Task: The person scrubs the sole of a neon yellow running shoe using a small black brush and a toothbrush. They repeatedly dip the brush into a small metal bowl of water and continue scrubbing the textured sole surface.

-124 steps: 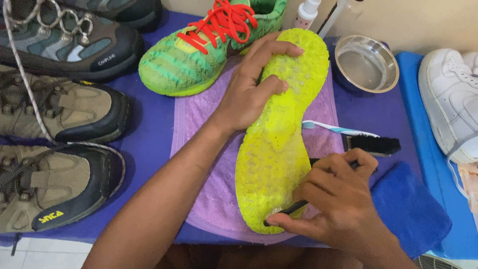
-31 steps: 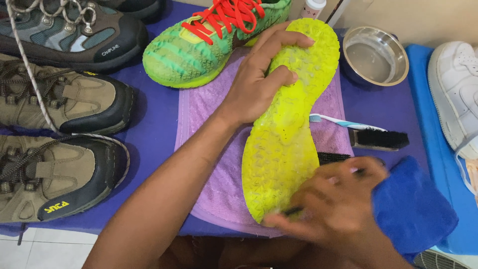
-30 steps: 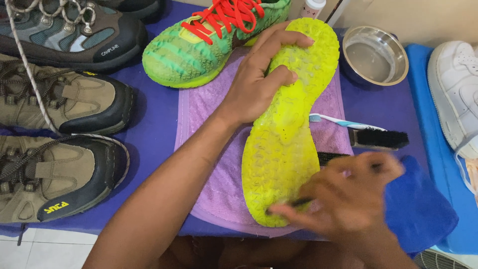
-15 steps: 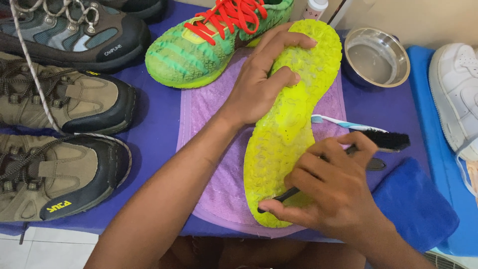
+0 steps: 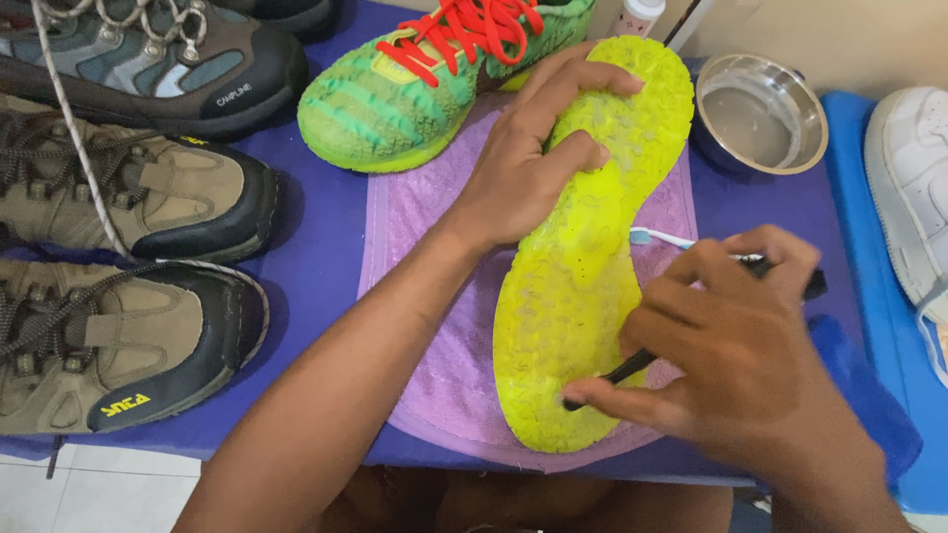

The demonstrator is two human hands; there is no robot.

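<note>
Shoe (image 5: 583, 247) sole-up on towel (image 5: 434, 326); left hand (image 5: 523, 163) grips its forefoot, right hand (image 5: 731, 345) holds brush (image 5: 617, 375), prob. touching heel.

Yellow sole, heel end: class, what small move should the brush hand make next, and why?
Probably draw the brush a little up the yellow sole. The right hand has it at the heel end, dark specks dot the middle, and the left hand steadies the shoe.
</note>
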